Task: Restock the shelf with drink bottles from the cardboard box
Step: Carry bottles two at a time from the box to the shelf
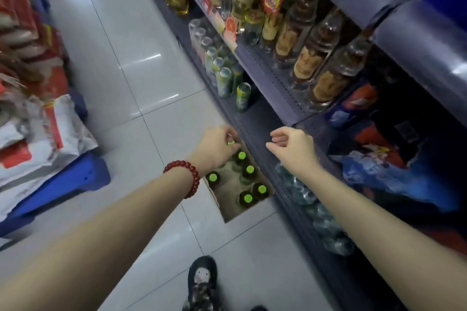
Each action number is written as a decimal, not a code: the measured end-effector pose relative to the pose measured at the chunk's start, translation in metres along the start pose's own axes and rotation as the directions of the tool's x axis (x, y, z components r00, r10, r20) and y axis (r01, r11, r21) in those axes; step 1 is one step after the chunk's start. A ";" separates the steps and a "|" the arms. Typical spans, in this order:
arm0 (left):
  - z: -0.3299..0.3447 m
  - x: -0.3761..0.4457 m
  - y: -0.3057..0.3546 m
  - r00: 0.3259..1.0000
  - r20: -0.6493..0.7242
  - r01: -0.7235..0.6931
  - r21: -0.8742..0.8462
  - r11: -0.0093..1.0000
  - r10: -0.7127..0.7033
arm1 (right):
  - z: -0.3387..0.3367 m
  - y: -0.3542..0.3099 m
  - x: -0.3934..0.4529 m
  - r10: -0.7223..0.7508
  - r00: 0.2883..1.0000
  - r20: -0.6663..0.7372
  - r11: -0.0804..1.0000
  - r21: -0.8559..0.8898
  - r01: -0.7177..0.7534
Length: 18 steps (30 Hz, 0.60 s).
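Green caps mark the bottles [242, 179] standing in the cardboard box [228, 209] on the floor, hard against the bottom shelf [255, 139]. The left hand's [217, 146] grip pinches the cap of the farthest bottle; the right hand [293, 145] hovers over the shelf edge, fingers loosely curled, holding nothing. A grip on the cap alone is thin: the bottle could slip, swing and knock its neighbours or strike the shelf edge.

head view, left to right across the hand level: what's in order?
Stacked bags on the blue pallet → red bead bracelet → left hand at a green cap over the cardboard box → right hand → blue snack bags.
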<state>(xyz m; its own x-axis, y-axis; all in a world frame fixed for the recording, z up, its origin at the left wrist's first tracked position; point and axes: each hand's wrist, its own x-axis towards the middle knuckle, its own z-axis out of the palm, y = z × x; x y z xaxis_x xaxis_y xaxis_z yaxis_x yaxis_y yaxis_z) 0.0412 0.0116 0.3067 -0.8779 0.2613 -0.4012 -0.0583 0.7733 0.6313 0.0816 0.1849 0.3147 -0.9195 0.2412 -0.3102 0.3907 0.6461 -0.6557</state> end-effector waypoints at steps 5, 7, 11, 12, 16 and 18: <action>0.070 0.030 -0.057 0.998 0.024 0.060 -0.021 0.998 -0.060 | 0.055 0.073 0.019 0.047 0.998 0.051 0.999 -0.005 -0.047; 0.102 0.040 -0.079 0.997 0.046 0.069 -0.026 0.997 -0.067 | 0.077 0.101 0.024 0.060 0.996 0.070 0.998 -0.008 -0.060; 0.163 0.056 -0.115 0.992 0.096 0.088 -0.031 0.996 -0.084 | 0.115 0.152 0.032 0.070 0.995 0.076 0.998 -0.001 -0.070; 0.177 0.060 -0.121 0.992 0.095 0.084 -0.039 0.996 -0.080 | 0.123 0.165 0.036 0.073 0.994 0.077 0.997 -0.003 -0.073; 0.226 0.077 -0.142 0.994 0.091 0.074 -0.076 0.994 -0.067 | 0.156 0.211 0.050 0.069 0.995 0.078 0.998 0.002 -0.070; 0.249 0.083 -0.152 0.994 0.090 0.075 -0.100 0.992 -0.066 | 0.173 0.231 0.055 0.078 0.994 0.080 0.997 0.016 -0.079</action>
<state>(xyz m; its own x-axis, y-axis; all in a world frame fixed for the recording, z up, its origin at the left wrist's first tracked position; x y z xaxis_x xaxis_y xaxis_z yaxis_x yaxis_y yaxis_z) 0.0953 0.0595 0.0118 -0.8259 0.2602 -0.5001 -0.1716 0.7290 0.6626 0.1284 0.2225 0.0271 -0.8801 0.2323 -0.4142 0.4630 0.6135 -0.6398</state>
